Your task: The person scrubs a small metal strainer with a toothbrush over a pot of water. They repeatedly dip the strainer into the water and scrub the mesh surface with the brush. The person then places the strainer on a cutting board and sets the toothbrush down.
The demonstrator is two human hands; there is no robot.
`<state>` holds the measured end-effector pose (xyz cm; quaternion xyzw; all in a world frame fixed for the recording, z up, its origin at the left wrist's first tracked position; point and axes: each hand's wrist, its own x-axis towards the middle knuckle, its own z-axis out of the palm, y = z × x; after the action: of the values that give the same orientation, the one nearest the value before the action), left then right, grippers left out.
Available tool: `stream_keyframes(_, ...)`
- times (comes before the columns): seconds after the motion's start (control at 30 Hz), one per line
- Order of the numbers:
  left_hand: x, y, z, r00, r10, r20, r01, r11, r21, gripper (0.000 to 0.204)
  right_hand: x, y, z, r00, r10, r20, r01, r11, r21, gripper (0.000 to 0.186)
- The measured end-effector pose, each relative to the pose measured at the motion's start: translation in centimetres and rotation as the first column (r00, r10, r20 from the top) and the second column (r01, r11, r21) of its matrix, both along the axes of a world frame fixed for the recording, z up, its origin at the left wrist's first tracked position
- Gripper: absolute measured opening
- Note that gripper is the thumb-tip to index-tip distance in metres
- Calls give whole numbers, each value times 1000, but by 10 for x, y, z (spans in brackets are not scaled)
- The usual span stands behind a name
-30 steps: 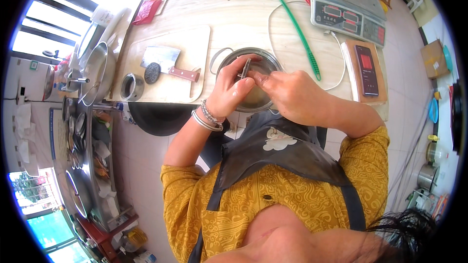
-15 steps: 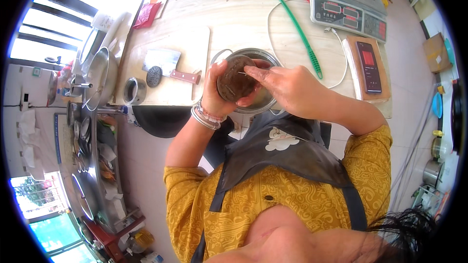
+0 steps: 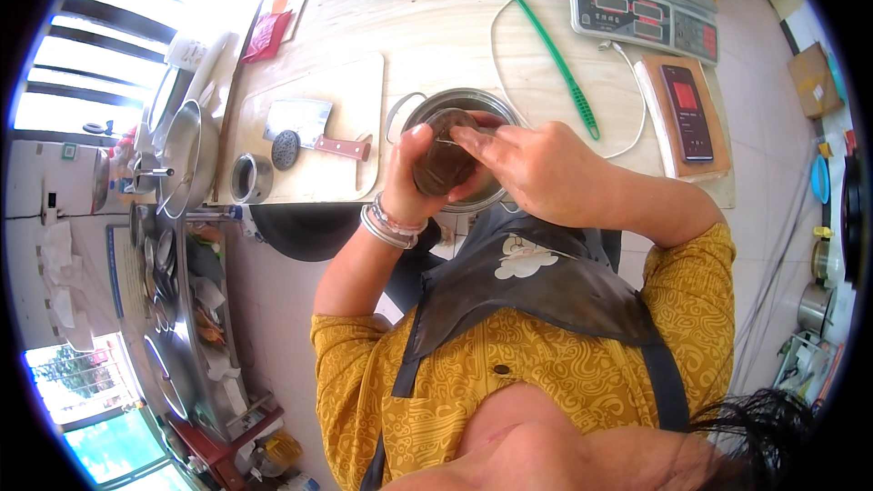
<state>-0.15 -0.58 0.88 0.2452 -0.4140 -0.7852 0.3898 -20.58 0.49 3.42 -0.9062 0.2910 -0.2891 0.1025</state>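
My left hand (image 3: pixel 406 168) is wrapped round a dark brown, rounded, flattish object (image 3: pixel 440 171) of a kind I cannot make out. It is held above a metal pot (image 3: pixel 455 94) near the table's front edge. Against the object's upper face, the fingers of my right hand (image 3: pixel 536 168) are pinched together. A thin pale line shows at those fingertips; whether it is something held is too small to tell. Behind both hands, much of the pot's inside is hidden.
Left of the pot, a pale cutting board (image 3: pixel 359 91) bears a cleaver (image 3: pixel 344 147), a dark speckled oval (image 3: pixel 286 150) and a metal ring-shaped container (image 3: pixel 250 178). To the right are a green stick (image 3: pixel 546 41), a scale (image 3: pixel 637 5), a white cable and a phone (image 3: pixel 687 114).
The brown object has tilted in my left hand, so its face looks narrower now. My right hand's fingers stay at its upper part. The view has shifted slightly.
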Motion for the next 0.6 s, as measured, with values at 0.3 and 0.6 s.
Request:
stream_keyframes(0.3, 3, -8, -3, 818, 316, 480, -31, 858, -512, 74, -2, -12, -10, 918, 2, 396, -302, 650, 698, 36)
stream_keyframes(0.6, 6, -7, -4, 995, -36, -92, 51, 985, 166, 87, -2, -4, -6, 1000, 3, -27, 0, 995, 96, 52)
